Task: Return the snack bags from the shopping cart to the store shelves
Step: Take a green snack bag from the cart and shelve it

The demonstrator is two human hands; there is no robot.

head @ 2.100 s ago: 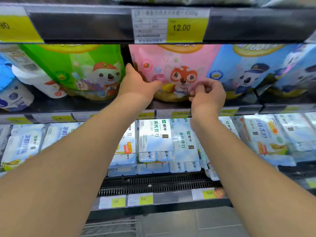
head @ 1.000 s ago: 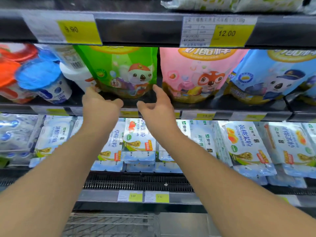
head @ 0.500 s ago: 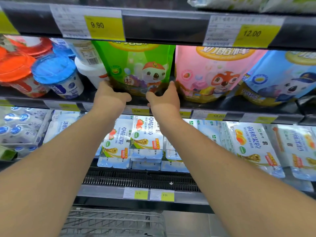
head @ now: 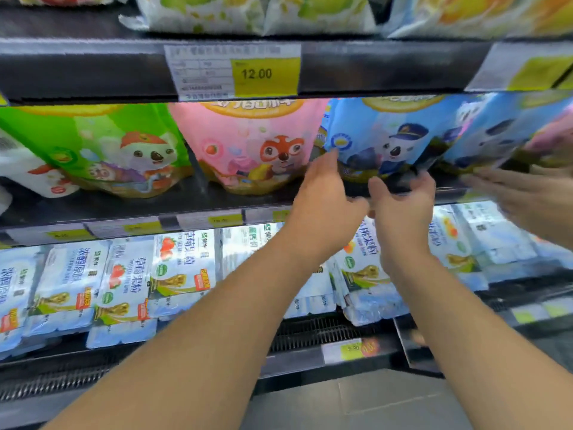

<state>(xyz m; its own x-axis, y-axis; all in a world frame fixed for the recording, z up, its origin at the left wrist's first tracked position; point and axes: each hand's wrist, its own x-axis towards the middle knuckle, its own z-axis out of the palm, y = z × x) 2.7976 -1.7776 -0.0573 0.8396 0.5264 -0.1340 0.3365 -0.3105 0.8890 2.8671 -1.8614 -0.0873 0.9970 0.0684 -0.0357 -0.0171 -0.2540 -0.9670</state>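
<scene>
A blue snack bag (head: pixel 381 135) with a koala in a police cap stands on the middle shelf (head: pixel 186 220). Left of it stand a pink fox bag (head: pixel 248 144) and a green koala bag (head: pixel 108 144). My left hand (head: pixel 325 197) lies against the blue bag's lower left edge, fingers straight up between the pink and blue bags. My right hand (head: pixel 403 200) curls its fingers round the blue bag's bottom edge. A second blue bag (head: pixel 496 128) leans at the right.
Another person's hand (head: pixel 527 197) reaches in from the right at shelf height, blurred. A 12.00 price tag (head: pixel 263 72) hangs on the shelf above. Several yoghurt multipacks (head: pixel 130 274) fill the lower shelf. More bags (head: pixel 248 13) lie on the top shelf.
Both my hands left the green bag and moved right to the blue bag's base. The view swung right, and another person's hand came in at the right edge.
</scene>
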